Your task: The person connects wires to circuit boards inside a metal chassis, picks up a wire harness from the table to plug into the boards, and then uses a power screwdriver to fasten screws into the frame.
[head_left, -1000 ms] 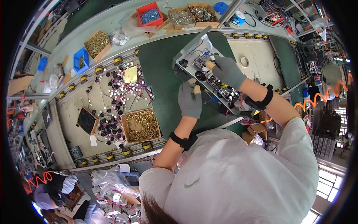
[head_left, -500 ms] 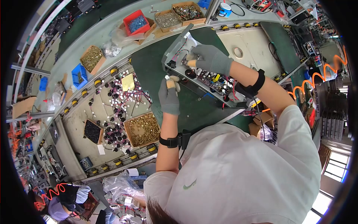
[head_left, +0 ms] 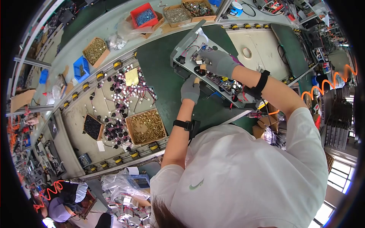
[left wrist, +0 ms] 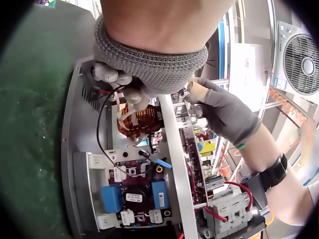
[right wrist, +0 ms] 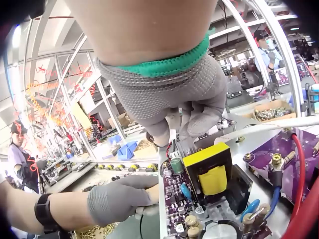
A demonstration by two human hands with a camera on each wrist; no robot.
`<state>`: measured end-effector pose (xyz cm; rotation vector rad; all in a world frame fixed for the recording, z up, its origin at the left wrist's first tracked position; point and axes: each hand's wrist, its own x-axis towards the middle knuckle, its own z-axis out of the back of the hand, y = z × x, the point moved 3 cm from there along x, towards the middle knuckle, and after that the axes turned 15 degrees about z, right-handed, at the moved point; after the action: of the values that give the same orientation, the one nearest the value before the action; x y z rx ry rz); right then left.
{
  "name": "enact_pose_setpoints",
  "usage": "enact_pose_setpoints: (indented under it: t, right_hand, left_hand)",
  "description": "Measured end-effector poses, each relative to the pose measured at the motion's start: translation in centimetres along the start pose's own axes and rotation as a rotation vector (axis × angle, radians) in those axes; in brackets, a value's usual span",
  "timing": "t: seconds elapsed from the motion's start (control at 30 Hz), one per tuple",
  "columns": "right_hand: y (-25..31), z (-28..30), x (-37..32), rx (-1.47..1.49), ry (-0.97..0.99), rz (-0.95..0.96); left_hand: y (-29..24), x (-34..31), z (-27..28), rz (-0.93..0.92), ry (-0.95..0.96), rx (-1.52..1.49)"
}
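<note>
A grey metal chassis (head_left: 178, 67) full of electronics lies slanted on the green mat (head_left: 159, 72). My gloved left hand (head_left: 190, 90) is at its near side. In the left wrist view, its curled fingers (left wrist: 133, 94) are beside a copper-wound coil (left wrist: 142, 119), at the upper end of a looped black wire (left wrist: 98, 122). My gloved right hand (head_left: 220, 62) is over the circuit board (right wrist: 177, 199), fingers bent down, with a small white connector (head_left: 199, 62) at the fingertips. A yellow-wrapped transformer (right wrist: 209, 169) stands near that hand. Its grip is partly hidden.
Left of the mat lie a pile of wired connectors (head_left: 131, 91), a box of brass fittings (head_left: 146, 127) and a box of black parts (head_left: 93, 127). Red (head_left: 144, 15) and blue (head_left: 81, 69) bins stand on the far ledge. A tape roll (head_left: 246, 53) lies to the right.
My left hand, which held a small white connector up beside the chassis, has moved right and down against its near side. My right hand has shifted slightly right over the board.
</note>
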<state>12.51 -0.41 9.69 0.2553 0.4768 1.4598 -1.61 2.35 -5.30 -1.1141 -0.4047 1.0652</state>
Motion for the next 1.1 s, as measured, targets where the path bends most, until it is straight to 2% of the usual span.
enact_pose_setpoints:
  t: [0.07, 0.1, 0.17, 0.2, 0.27, 0.3, 0.37, 0.4, 0.47, 0.53, 0.57, 0.67, 0.8, 0.87, 0.9, 0.97, 1.03, 1.1]
  right_hand:
    - [0.1, -0.3, 0.1, -0.017, -0.018, 0.025]
    - [0.5, 0.0, 0.3, -0.007, 0.015, -0.023]
    - [0.5, 0.0, 0.4, -0.006, 0.049, -0.069]
    - [0.3, -0.3, 0.4, -0.033, 0.012, -0.015]
    - [-0.2, -0.5, 0.5, -0.065, -0.028, 0.039]
    - [-0.2, -0.5, 0.4, -0.078, -0.041, 0.049]
    - [-0.2, -0.6, 0.4, -0.086, -0.051, 0.056]
    - [-0.2, -0.6, 0.5, -0.085, -0.053, 0.041]
    - [0.1, -0.5, 0.5, -0.081, -0.052, 0.024]
    - [0.5, -0.1, 0.6, -0.060, 0.029, -0.041]
    - [0.5, -0.2, 0.7, -0.060, 0.028, -0.042]
    - [0.6, -0.2, 0.5, -0.066, 0.006, -0.034]
    - [0.7, -0.4, 0.5, -0.076, 0.012, -0.045]
    - [0.7, -0.1, 0.5, -0.080, -0.004, 0.009]
    - [-0.3, -0.9, 0.4, -0.135, -0.094, 0.097]
    - [0.6, -0.3, 0.4, -0.147, -0.049, 0.063]
    - [1.5, -0.3, 0.2, -0.191, -0.017, 0.045]
    - [3.0, -0.6, -0.3, -0.438, -0.032, 0.285]
  left_hand:
    - [-0.6, 0.5, 0.4, 0.091, 0.060, -0.033]
    - [-0.4, 0.9, 0.2, 0.096, 0.059, -0.036]
    - [-0.1, 1.8, -0.3, 0.155, -0.004, -0.022]
    - [-0.5, 1.6, -0.2, 0.153, -0.008, -0.029]
    - [-0.8, 0.6, 0.0, 0.241, -0.012, -0.326]
    - [-0.6, 0.5, 0.0, 0.241, -0.011, -0.328]
    - [0.0, 0.2, -0.2, 0.208, 0.159, -0.492]
    - [0.3, 0.1, -0.4, 0.212, 0.161, -0.491]
    - [0.7, 0.1, -0.8, 0.251, 0.195, -0.670]
    - [1.0, 0.5, -0.8, 0.295, 0.166, -0.646]
    - [1.1, 0.7, -0.8, 0.336, 0.138, -0.622]
    - [1.5, 1.3, -1.2, 0.310, 0.077, -0.653]
    - [2.1, 1.6, -1.6, 0.352, 0.095, -0.672]
    - [3.2, 2.2, -2.9, 0.275, 0.292, -0.741]
    - [3.3, 2.6, -2.9, 0.264, 0.301, -0.752]
    - [3.5, 2.4, -2.6, 0.178, 0.574, -0.863]
    - [2.8, 1.9, -2.3, 0.238, 0.555, -0.902]
    - [2.5, 1.7, -2.0, 0.303, 0.535, -0.936]
